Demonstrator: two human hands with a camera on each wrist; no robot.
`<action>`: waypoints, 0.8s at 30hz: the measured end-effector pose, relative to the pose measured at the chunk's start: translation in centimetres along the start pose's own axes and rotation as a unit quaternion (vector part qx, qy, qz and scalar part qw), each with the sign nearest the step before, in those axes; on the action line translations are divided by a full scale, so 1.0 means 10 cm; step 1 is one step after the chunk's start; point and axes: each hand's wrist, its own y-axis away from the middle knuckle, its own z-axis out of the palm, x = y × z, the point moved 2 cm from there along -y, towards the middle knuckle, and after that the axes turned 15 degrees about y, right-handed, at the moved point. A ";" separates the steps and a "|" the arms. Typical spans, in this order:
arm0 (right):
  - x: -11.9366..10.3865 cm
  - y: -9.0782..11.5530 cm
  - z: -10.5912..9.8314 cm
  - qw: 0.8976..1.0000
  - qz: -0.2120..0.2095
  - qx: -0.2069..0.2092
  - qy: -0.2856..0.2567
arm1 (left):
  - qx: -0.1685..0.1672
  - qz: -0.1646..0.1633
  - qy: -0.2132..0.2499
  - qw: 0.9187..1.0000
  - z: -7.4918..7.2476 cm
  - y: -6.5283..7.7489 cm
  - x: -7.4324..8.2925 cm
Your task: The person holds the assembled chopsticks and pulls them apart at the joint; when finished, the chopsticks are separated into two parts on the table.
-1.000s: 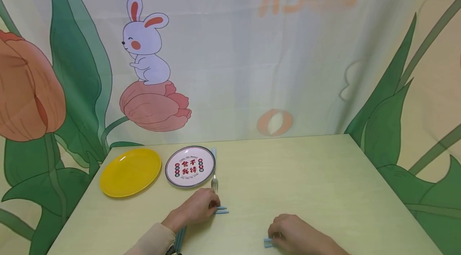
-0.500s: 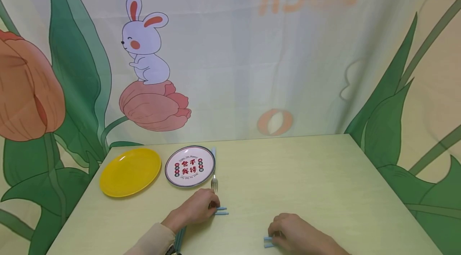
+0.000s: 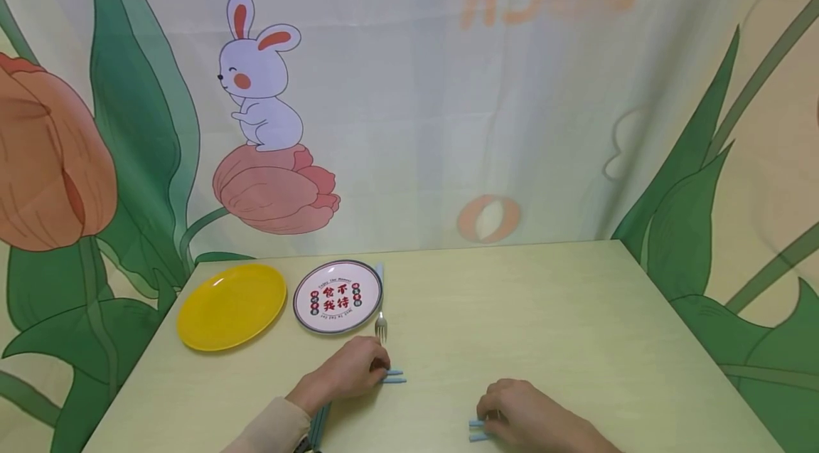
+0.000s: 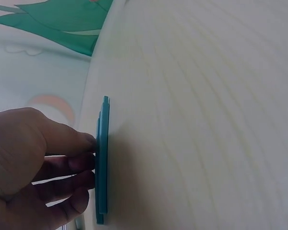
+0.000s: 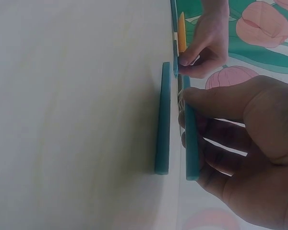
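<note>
In the head view my left hand [image 3: 348,370] is low over the table, just below a fork [image 3: 381,327]. Its thumb and fingers pinch one of two short blue-green sticks [image 4: 103,158]; whether the second is held too, I cannot tell. Farther right and nearer me, my right hand [image 3: 527,412] holds a similar short stick [image 5: 191,143] between thumb and fingers. Beside that one, apart from the hand, lies another blue-green stick [image 5: 163,122] on the table. The fingers partly hide both pairs in the head view.
A yellow plate [image 3: 232,307] and a white plate [image 3: 338,296] with red characters stand at the back left. A pale handle [image 3: 380,270] shows beside the white plate. Longer dark teal sticks [image 3: 320,427] lie under the left forearm. A printed curtain [image 3: 409,119] hangs behind the table [image 3: 576,318].
</note>
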 end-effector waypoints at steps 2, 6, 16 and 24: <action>0.00 0.00 0.00 1.000 0.000 -0.001 0.002 | 0.003 -0.005 0.003 1.000 0.00 0.01 0.00; 0.00 -0.01 0.00 1.000 0.006 -0.009 0.000 | 0.014 -0.019 0.005 1.000 -0.02 0.04 -0.01; 0.00 -0.02 0.01 0.999 0.020 -0.039 -0.019 | 0.065 -0.025 0.000 0.998 -0.07 0.19 0.03; 0.02 -0.03 0.03 0.998 0.020 -0.052 -0.018 | 0.093 -0.055 0.010 0.994 -0.14 0.35 0.12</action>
